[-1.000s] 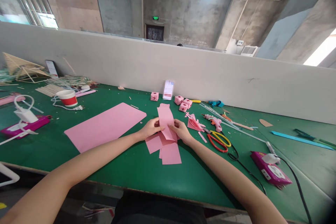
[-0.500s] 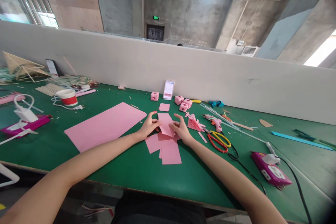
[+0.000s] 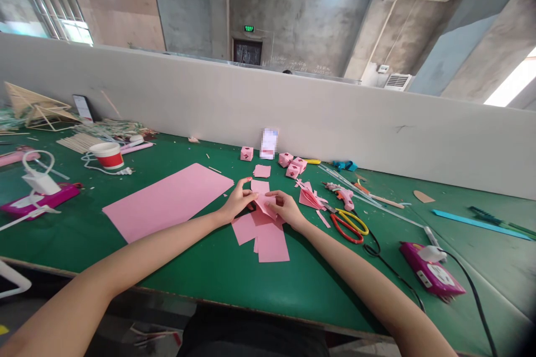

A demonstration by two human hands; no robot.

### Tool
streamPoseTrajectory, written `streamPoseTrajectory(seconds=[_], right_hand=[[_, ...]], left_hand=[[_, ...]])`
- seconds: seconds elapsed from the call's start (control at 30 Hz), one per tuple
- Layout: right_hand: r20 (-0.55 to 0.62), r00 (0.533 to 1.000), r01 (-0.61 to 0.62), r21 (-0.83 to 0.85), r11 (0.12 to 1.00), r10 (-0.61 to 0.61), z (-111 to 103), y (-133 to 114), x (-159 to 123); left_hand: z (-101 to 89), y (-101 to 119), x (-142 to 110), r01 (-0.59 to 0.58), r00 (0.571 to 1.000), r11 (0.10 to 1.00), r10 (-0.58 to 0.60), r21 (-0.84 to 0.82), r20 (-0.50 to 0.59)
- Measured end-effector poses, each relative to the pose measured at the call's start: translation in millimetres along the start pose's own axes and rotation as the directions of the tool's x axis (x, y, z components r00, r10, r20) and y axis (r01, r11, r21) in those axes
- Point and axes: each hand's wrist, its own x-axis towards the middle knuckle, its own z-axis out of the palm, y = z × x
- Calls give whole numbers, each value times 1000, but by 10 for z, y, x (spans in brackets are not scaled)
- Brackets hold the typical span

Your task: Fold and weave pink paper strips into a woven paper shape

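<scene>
Between my two hands is a small piece of pink paper (image 3: pixel 264 205), bent up at its near part. My left hand (image 3: pixel 239 199) pinches its left edge with the thumb on top. From the right, my right hand (image 3: pixel 286 207) has its fingers closed on the paper's right side. Several loose pink paper pieces (image 3: pixel 272 242) lie overlapped on the table just below my hands. Beyond them rests a small stack of pink squares (image 3: pixel 262 170). My fingers hide part of the held paper.
A large pink sheet (image 3: pixel 167 201) lies left. Folded pink paper cubes (image 3: pixel 293 164) stand near an upright phone (image 3: pixel 268 143). To the right are scissors (image 3: pixel 349 226), a glue gun (image 3: pixel 344 195) with a black cord, and a power strip (image 3: pixel 433 273). A cup (image 3: pixel 107 156) stands left.
My right hand has moved left over the paper, its fingers curling in from a spread position. The paper's right side is now bent. My left hand stays nearly in place.
</scene>
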Motion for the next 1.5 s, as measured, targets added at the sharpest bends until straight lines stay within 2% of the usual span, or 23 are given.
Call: streamPoseTrajectory(seconds=[0.23, 0.4, 0.5, 0.6, 0.8, 1.13, 1.5], right_hand=[[-11, 1000, 13, 9, 1000, -13, 14, -6, 2], [-31, 1000, 8, 45, 999, -6, 28, -29, 4], [-51, 999, 16, 34, 999, -14, 21, -37, 6], [-52, 998, 21, 28, 999, -19, 13, -40, 6], [-33, 999, 37, 9, 999, -37, 13, -51, 3], [-75, 995, 55, -77, 996, -61, 9, -38, 12], [-97, 980, 141, -267, 953, -172, 10, -120, -40]], left_hand=[[2, 23, -14, -14, 999, 999, 12, 50, 37], [-17, -29, -9, -184, 983, 957, 174, 224, 63], [-20, -43, -7, -266, 958, 890, 287, 370, -2], [-14, -21, -14, -315, 934, 847, 357, 429, -18], [-12, 51, -39, -313, 949, 894, 283, 321, 136], [-4, 30, -32, -255, 967, 910, 232, 327, 109], [13, 18, -57, -314, 948, 875, 272, 367, 163]])
